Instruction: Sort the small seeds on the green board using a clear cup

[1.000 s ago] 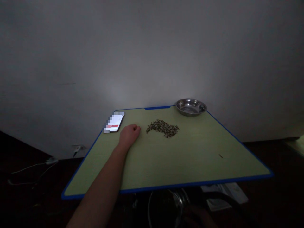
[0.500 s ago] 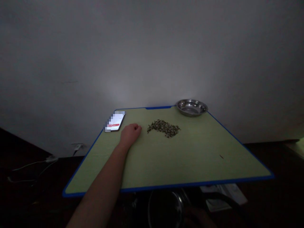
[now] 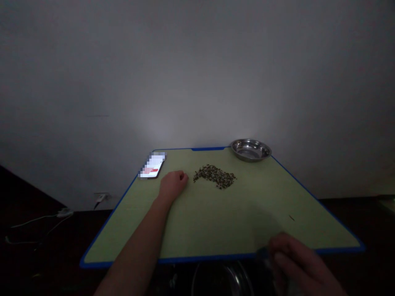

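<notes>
My left hand (image 3: 173, 185) lies on the table as a loose fist, with nothing visible in it. Just right of it is a spread-out pile of small dark and pale grains or seeds (image 3: 216, 176). Over the table's near edge at the right, my right hand (image 3: 291, 259) is raised with its fingers curled together. A faint, blurred shape hangs beside those fingers, too unclear to name. At the far right corner stands a shallow steel bowl (image 3: 251, 150).
The pale green table (image 3: 210, 222) has a blue rim and stands against a grey wall. A lit phone (image 3: 153, 165) lies at its far left edge. One thin dark sliver (image 3: 291, 217) is at the right. Below the near edge shows a round metal pot (image 3: 236, 276).
My right hand has risen from below the table, near the pot, to the near right edge. The left hand stays in place. The whole view has shifted slightly.
</notes>
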Available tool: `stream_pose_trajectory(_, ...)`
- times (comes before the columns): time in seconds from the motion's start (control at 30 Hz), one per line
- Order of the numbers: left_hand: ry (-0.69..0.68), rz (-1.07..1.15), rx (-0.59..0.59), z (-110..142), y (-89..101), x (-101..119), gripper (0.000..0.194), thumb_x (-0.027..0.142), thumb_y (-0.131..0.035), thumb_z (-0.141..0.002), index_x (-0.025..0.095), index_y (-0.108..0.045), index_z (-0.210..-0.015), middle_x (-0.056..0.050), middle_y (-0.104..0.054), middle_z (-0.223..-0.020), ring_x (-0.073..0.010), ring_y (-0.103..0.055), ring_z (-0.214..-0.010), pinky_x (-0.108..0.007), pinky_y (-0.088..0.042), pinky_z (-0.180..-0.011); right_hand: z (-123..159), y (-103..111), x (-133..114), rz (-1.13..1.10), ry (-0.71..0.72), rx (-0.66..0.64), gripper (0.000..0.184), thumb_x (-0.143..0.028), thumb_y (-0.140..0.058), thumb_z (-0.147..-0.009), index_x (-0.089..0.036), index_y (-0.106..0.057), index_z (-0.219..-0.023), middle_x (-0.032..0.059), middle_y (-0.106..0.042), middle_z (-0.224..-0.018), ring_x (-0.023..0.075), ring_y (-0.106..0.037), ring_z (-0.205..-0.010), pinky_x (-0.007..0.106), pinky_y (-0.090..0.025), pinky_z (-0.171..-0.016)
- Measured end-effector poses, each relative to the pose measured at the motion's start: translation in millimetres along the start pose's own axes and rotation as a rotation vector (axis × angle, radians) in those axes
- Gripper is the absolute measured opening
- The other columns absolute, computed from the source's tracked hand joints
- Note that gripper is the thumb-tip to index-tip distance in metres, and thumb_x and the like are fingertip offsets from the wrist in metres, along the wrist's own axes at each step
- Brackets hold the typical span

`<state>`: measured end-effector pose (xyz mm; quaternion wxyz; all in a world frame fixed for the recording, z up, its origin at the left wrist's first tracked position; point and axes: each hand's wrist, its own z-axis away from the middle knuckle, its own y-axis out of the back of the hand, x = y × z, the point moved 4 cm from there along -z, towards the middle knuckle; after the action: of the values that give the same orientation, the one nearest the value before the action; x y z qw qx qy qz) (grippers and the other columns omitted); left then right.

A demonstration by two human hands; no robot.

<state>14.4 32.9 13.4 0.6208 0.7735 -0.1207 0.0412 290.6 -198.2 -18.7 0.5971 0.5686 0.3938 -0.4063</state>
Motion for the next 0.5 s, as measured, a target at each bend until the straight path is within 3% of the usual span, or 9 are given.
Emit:
stream_pose_trajectory(0.07, 0.0, -0.018, -0.009, 1, -0.2, 1, 0.036, 0.039, -0.037, -0.082, 0.019, -0.063, -0.069, -0.008, -0.063, -0.069, -0.0174, -0.052, -0.061, -0.027, -0.023, -0.053, -23, 16, -20, -0.048, 0.076, 0.146, 0.036, -0.056, -0.044, -0.082, -0.023, -0.056, -0.076, -0.0008, -0.054, -0.048, 0.0152, -0.053, -0.044, 0.026, -0.047, -0.045)
stream_pose_trajectory(0.13, 0.001, -0.017, -0.001, 0, -0.1, 0, 0.037, 0.04, -0.036, -0.083, 0.019, -0.063, -0.069, -0.008, -0.063, -0.069, -0.0179, -0.052, -0.062, -0.027, -0.023, -0.053, -45, 28, -32, -0.037, 0.12, 0.24, 0.035, -0.056, -0.045, -0.082, -0.022, -0.054, -0.083, -0.0017, -0.056, -0.052, 0.0131, -0.05, -0.039, 0.025, -0.043, -0.04)
stream_pose_trajectory(0.27, 0.029, 0.08, 0.008, -4, -1.3, -7, 0.035, 0.04, -0.037, -0.082, 0.019, -0.056, -0.062, -0.004, -0.058, -0.063, -0.0154, -0.048, -0.059, -0.026, -0.022, -0.053, -89, 51, -40, 0.142, 0.187, 0.398, 0.03, -0.051, -0.049, -0.082, -0.021, -0.054, -0.083, -0.0042, -0.051, -0.048, 0.0123, -0.048, -0.041, 0.023, -0.039, -0.04)
stream_pose_trajectory(0.4, 0.056, 0.229, 0.023, -8, -1.7, -15, 0.035, 0.04, -0.036, -0.082, 0.019, -0.044, -0.055, 0.0, -0.047, -0.054, -0.0134, -0.043, -0.055, -0.026, -0.021, -0.052, -138, 53, -50, 0.184, 0.27, 0.341, 0.029, -0.046, -0.046, -0.084, -0.019, -0.054, -0.086, -0.0039, -0.052, -0.05, 0.0131, -0.049, -0.044, 0.023, -0.038, -0.042)
stream_pose_trajectory(0.5, 0.018, 0.288, 0.061, -10, 1.8, -14, 0.038, 0.044, -0.034, -0.084, 0.019, -0.041, -0.056, 0.001, -0.044, -0.054, -0.0129, -0.043, -0.056, -0.026, -0.022, -0.053, -175, 41, -66, 0.243, 0.386, 0.293, 0.023, -0.037, -0.046, -0.085, -0.017, -0.057, -0.089, -0.0016, -0.056, -0.056, 0.0143, -0.054, -0.05, 0.025, -0.04, -0.048)
